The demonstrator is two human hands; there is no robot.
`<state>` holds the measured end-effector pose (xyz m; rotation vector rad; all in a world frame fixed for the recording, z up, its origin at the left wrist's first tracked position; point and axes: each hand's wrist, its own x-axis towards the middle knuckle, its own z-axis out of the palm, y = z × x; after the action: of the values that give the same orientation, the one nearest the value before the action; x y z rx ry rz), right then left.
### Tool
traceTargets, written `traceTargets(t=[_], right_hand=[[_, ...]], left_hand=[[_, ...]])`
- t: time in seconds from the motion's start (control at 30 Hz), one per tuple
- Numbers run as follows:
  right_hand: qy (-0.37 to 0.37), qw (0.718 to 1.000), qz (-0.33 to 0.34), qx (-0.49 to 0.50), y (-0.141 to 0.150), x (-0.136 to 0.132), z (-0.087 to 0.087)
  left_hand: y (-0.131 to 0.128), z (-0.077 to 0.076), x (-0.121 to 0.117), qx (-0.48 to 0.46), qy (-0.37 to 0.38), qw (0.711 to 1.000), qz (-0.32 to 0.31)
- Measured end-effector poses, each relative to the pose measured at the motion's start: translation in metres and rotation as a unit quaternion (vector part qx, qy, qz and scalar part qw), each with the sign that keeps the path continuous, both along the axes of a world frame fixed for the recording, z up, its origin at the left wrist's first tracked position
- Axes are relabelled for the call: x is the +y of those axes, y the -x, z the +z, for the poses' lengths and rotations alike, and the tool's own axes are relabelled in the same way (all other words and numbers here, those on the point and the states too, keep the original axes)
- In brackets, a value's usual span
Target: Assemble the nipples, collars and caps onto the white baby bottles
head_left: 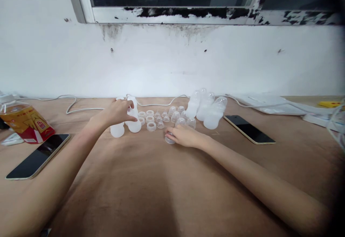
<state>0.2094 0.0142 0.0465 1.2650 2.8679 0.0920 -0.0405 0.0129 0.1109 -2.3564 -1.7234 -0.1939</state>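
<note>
My left hand [118,112] is closed around the top of a translucent white bottle [133,119], one of a small group of bottle bodies [117,130] lying on the brown table. My right hand [184,135] rests palm down on the table, its fingers curled over a small clear cap or ring [169,139]. Between the hands lie several white rings [151,126] and clear dome caps [175,116]. Assembled bottles [212,116] lie on their sides just beyond my right hand.
A smartphone [249,129] lies right of the bottles, another smartphone [39,156] at the left front. A labelled drink bottle [24,122] lies far left. White cables [81,108] run along the wall; plastic bags [269,104] and a yellow object [329,104] sit at right.
</note>
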Motion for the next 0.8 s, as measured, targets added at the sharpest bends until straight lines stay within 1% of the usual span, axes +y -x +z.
traceTargets(t=[0.1,0.23,0.33,0.47,0.57,0.63,0.67,0.73,0.77,0.8], right_hand=[[0.024,0.999,0.008,0.035,-0.001,0.002,-0.002],[0.059,0.994,0.014,0.09,-0.003,0.005,-0.007],[0.07,0.992,0.013,0.107,-0.004,0.006,-0.011],[0.063,0.991,0.014,0.115,-0.004,0.007,-0.014],[0.059,0.99,0.02,0.13,-0.002,0.006,-0.016],[0.052,0.987,0.024,0.148,0.002,0.004,-0.018],[0.049,0.986,0.026,0.16,0.004,0.002,-0.019],[0.046,0.98,0.027,0.189,0.009,-0.001,-0.021],[0.046,0.977,0.027,0.204,0.011,-0.003,-0.022],[0.048,0.975,0.026,0.217,0.014,-0.005,-0.023]], left_hand=[[0.001,0.002,-0.001,-0.008,0.024,1.0,0.008],[0.002,0.003,-0.002,-0.006,0.026,1.0,0.016],[0.004,0.0,-0.001,0.0,0.025,1.0,0.008],[0.006,-0.001,-0.001,0.026,0.006,1.0,0.008],[-0.002,0.002,-0.007,0.049,-0.043,0.998,0.005],[-0.015,0.001,-0.013,0.039,-0.082,0.996,-0.023],[-0.024,-0.002,-0.016,0.022,-0.092,0.994,-0.05],[-0.044,-0.016,-0.02,-0.033,-0.074,0.989,-0.124],[-0.053,-0.026,-0.021,-0.07,-0.053,0.984,-0.153],[-0.062,-0.037,-0.021,-0.103,-0.028,0.98,-0.169]])
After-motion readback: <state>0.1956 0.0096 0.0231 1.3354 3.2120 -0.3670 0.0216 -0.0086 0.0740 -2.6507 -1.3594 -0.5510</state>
